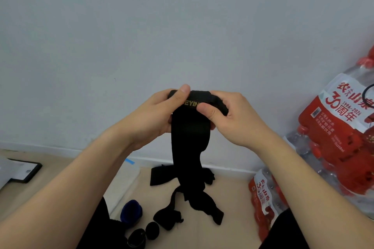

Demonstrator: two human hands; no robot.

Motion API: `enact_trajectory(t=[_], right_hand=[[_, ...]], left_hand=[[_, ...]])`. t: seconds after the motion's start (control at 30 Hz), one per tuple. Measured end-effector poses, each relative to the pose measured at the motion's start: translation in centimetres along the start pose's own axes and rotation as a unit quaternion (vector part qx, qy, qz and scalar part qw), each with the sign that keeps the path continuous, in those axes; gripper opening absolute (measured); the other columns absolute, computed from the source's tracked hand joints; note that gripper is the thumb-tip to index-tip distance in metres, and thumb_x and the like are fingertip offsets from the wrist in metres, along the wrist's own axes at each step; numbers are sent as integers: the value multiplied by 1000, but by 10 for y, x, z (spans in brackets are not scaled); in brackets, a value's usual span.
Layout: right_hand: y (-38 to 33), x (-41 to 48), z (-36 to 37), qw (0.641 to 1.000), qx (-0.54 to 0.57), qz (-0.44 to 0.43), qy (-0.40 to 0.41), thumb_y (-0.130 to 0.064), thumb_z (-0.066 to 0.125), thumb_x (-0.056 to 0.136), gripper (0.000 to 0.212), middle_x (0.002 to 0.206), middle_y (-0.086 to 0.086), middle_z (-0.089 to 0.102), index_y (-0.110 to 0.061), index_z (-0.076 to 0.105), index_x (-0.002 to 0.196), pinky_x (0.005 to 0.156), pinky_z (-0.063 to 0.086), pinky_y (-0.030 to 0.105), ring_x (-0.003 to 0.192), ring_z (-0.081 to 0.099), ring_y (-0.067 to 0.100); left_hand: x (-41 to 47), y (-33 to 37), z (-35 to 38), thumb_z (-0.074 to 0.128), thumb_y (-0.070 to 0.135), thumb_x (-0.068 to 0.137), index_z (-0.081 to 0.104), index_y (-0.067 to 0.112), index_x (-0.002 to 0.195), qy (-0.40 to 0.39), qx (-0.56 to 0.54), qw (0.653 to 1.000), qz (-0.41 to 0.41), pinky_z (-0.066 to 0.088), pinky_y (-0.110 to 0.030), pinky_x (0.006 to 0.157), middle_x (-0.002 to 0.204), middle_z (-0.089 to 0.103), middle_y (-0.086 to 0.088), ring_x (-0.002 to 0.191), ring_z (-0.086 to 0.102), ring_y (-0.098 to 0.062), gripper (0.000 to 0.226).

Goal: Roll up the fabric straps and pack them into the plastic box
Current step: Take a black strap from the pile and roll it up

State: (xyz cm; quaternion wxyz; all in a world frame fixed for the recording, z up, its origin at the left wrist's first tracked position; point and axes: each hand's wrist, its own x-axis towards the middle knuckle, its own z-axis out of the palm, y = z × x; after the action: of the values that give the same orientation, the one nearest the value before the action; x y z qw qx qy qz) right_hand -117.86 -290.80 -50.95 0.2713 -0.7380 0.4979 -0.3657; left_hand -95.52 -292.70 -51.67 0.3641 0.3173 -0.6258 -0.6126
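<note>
- Fabric strap point(190, 127), black with gold lettering partly visible near its top, is held up at the centre of the frame in front of a pale wall; its top end is turned over into the start of a roll, and its free length hangs down to the floor at lower centre.
- Far left, middle-low of the frame: a flat dark-edged panel point(24, 172) lies on the floor, not involved.
- Lower left of centre: a blue rolled band point(131, 211) and two small dark rolls point(152, 230) sit on the floor near each other; whether these are finished straps cannot be told.
- Left hand point(155, 115) is closed around the left side of the roll, thumb pressed on top of the rolled edge, fingers behind the cloth.
- Right hand point(232, 117) is closed on the right side of the roll, thumb pinching the front just beside the lettering.
- Lower centre: more loose black straps point(182, 204) lie tangled on the floor beneath the hanging tail.
- Right edge: red-and-white shrink-wrapped packs of water bottles point(340, 137) stand against the wall.
- Step in hand, as judged: rolling is at its beginning, most of the strap being unwound.
- Next move, as judged: turn the roll over itself while keeping the edges aligned and the tail taut.
- Plastic box is not in view.
</note>
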Motion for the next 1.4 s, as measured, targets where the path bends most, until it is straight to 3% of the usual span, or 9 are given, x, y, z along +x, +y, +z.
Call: enact_trajectory(t=[0.17,0.33,0.5,0.63,0.8,0.97,1.2,1.3,1.4], right_hand=[[-11,-1,16,964,221,139,-43,-31,67,108,35,123,9,76,-25,55,140,78,68,48,103,81,25],[-12,3,25,932,279,232,-17,-18,81,97,83,145,4,60,-33,29,161,98,63,52,111,78,24],[-13,3,28,943,260,204,-19,-28,93,78,93,111,5,82,-42,30,144,92,60,40,98,82,19],[-13,-1,34,963,189,191,-36,-38,100,54,102,117,0,78,-52,33,130,93,60,35,103,78,13],[-10,1,31,968,162,191,-16,-26,67,68,72,98,-4,67,-45,31,128,72,48,27,87,65,8],[-11,0,30,973,90,195,-82,-33,52,77,42,95,-6,63,-32,33,114,69,50,28,82,64,5],[0,-1,30,960,-191,96,-183,-9,59,94,14,99,2,65,-14,53,106,70,51,36,93,65,25],[3,3,27,962,-211,68,-159,-4,63,89,16,100,4,72,-13,61,102,85,56,44,99,68,28],[9,5,15,971,-164,84,-154,-9,70,88,37,95,-9,80,-27,66,120,84,58,35,93,72,10]], left_hand=[[4,-5,3,64,40,107,66,16,129,154,58,985,52,58,-56,107,124,75,-12,119,73,-30,32],[7,-4,3,69,23,106,67,30,133,208,154,956,136,57,-21,89,114,74,16,108,70,-3,28],[4,-6,0,70,9,103,73,31,129,190,190,956,121,61,-35,100,117,75,16,114,70,-5,35],[2,1,2,49,-6,83,71,21,135,95,160,978,98,59,-23,92,124,75,7,116,73,-12,63],[-4,-4,7,56,-11,71,55,25,150,42,284,947,144,58,-28,101,141,53,-4,126,64,-14,87],[4,-18,16,82,13,85,67,29,124,84,441,875,182,47,-17,78,123,50,9,92,59,-1,45],[3,-19,12,77,36,90,67,34,110,-28,584,809,55,54,-44,83,101,54,11,90,60,-17,23],[1,-19,10,76,32,84,60,35,111,-29,569,819,60,55,-41,80,97,61,14,88,60,-15,32],[1,-18,8,86,30,80,45,28,116,-12,474,880,12,53,-35,71,94,66,9,80,63,-13,55]])
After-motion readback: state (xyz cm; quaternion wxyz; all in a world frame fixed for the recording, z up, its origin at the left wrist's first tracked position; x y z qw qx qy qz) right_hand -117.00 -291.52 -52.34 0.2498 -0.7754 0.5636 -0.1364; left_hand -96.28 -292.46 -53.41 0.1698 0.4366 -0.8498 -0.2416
